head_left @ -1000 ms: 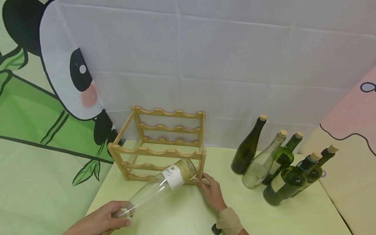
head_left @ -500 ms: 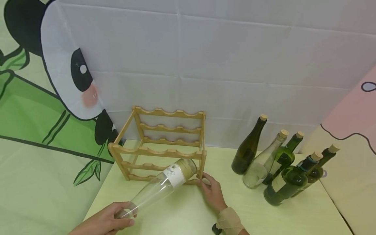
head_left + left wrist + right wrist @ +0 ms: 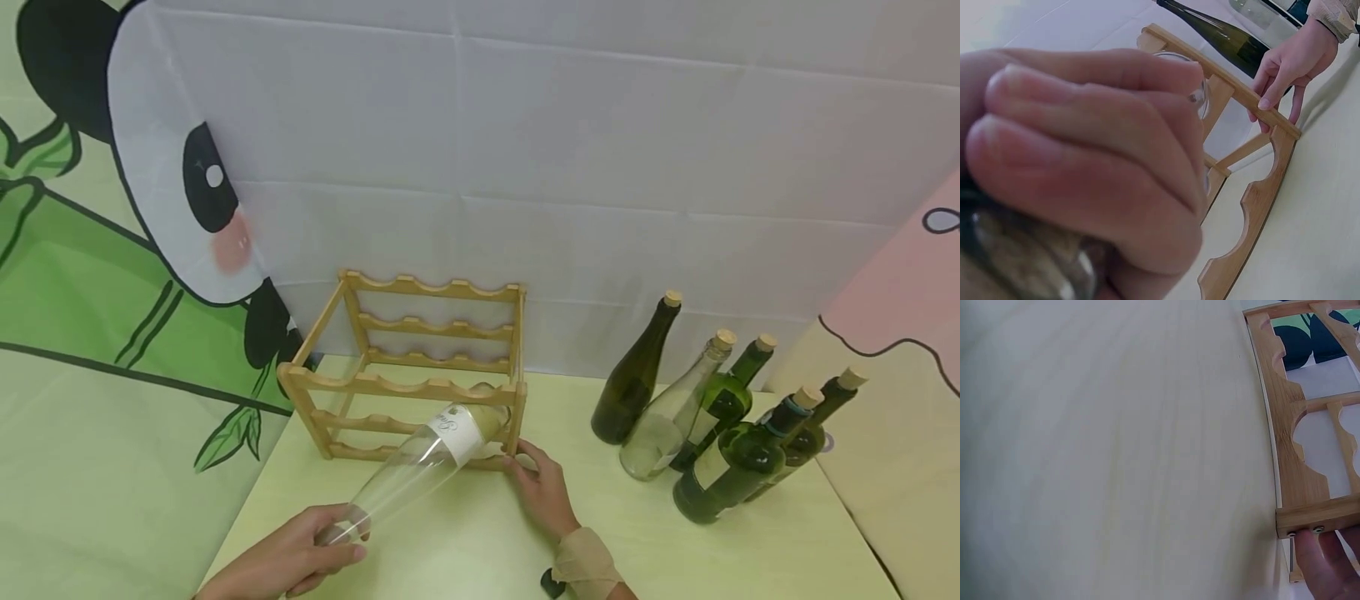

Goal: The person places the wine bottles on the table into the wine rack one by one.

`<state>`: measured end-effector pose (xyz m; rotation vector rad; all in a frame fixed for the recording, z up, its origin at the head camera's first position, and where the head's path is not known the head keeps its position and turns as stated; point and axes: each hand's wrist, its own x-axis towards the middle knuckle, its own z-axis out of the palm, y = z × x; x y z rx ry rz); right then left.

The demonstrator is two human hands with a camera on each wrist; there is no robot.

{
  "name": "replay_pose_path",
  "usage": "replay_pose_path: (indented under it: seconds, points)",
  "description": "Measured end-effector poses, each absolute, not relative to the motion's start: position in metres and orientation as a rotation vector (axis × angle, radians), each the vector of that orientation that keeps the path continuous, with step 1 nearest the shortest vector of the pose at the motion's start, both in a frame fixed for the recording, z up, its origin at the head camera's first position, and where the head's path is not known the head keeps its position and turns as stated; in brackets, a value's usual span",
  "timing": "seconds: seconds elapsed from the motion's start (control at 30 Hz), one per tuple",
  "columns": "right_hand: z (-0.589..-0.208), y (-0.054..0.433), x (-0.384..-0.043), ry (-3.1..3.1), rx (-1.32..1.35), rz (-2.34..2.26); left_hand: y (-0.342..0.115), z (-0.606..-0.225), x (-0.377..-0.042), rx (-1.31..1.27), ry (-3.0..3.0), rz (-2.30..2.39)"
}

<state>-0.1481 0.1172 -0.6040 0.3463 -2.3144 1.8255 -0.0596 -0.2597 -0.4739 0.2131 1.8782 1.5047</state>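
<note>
- what's the left hand (image 3: 300, 546) doing?
- its fingers and thumb pinch the clear bottle (image 3: 405, 475) by the neck, and the bottle slants up, base end poking in under the top front rail of the wooden rack (image 3: 367, 385)
- and the right hand (image 3: 543, 493)?
- pinching the rack's near right corner, low down
- anything else on the table (image 3: 420, 571)?
- five corked bottles (image 3: 722, 404), upright, right of the rack

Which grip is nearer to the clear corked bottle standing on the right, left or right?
The right grip: it holds the wooden rack, to the left of the clear corked bottle and apart from it. The left grip is farther left, holding a tilted clear bottle.
</note>
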Motion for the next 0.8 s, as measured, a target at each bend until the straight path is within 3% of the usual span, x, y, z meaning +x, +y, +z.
replay_pose_path:
  seconds: [0.8]
  points:
    - [-0.604, 0.117, -0.149, -2.315, 0.33, 1.841, -0.215, -0.482, -0.046, 0.026, 1.895, 1.606]
